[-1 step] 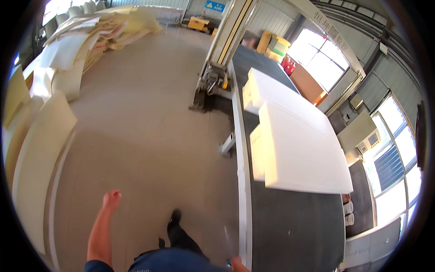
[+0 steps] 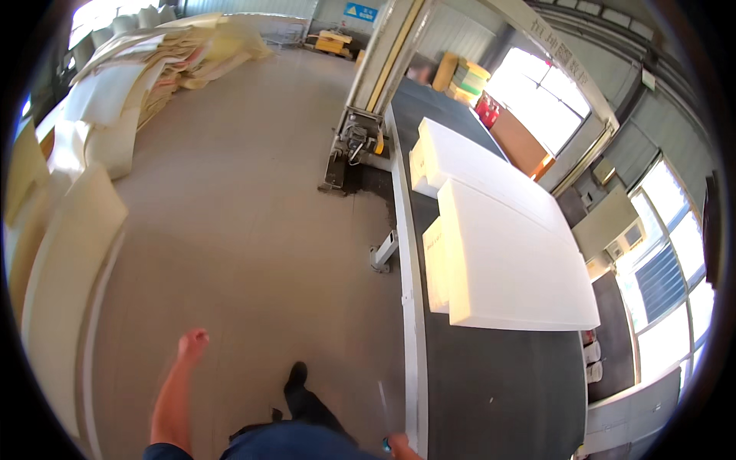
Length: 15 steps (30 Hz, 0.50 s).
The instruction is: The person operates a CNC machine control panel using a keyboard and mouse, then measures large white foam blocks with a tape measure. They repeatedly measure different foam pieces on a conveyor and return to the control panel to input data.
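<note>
Nothing has shifted: left hand (image 2: 192,343) swings loosely curled and empty, well left of the dark table (image 2: 498,391); right hand (image 2: 400,447) at its near edge, grip can't tell; foam slab (image 2: 510,261) untouched.

The white blocks (image 2: 506,261) look like soft matt foam, lying on a dark, dull, faintly grained table bed (image 2: 498,391) with a smooth pale painted metal edge rail (image 2: 410,307). The floor (image 2: 230,222) is matt, lightly rough concrete. The yellowish sheets (image 2: 69,261) stacked at the left are probably foam too, though blurred.

White foam blocks (image 2: 506,261) on a dark grey table (image 2: 498,383), pale yellow foam sheets (image 2: 61,253), beige floor (image 2: 230,207), black shoe (image 2: 295,377)
</note>
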{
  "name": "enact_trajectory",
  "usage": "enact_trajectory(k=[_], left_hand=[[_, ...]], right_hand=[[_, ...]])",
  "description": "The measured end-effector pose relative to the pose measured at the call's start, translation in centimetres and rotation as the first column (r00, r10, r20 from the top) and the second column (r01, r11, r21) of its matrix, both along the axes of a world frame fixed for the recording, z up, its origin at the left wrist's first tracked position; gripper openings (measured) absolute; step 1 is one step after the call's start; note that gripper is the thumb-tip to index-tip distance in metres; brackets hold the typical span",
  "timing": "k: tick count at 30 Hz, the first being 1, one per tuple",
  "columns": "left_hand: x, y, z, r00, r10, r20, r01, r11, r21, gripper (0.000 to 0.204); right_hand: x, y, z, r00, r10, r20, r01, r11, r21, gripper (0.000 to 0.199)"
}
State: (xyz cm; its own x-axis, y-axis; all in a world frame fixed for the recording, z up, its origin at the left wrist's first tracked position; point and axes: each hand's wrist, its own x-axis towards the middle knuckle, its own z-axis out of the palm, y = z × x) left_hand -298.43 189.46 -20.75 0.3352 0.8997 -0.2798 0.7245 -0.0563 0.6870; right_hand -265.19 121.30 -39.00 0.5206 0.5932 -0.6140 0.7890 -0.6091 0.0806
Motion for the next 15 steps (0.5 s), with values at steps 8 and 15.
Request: enact_trajectory(k=[8,15], left_hand=[[14.2,7.0,-3.5,0.784,-0.468,-0.408,0.244,0.836,-0.490,0.040],[27.3,25.1,-12.2,0.621,-0.607,-0.496,0.382,0.787,-0.484,0.042]], right_hand=[[30.5,35.3,14.5,0.503,-0.545,-0.671,0.850,0.171,0.498,0.019],[55.3,52.6,19.4,0.627,-0.646,-0.436,0.741,0.320,0.590,0.018]])
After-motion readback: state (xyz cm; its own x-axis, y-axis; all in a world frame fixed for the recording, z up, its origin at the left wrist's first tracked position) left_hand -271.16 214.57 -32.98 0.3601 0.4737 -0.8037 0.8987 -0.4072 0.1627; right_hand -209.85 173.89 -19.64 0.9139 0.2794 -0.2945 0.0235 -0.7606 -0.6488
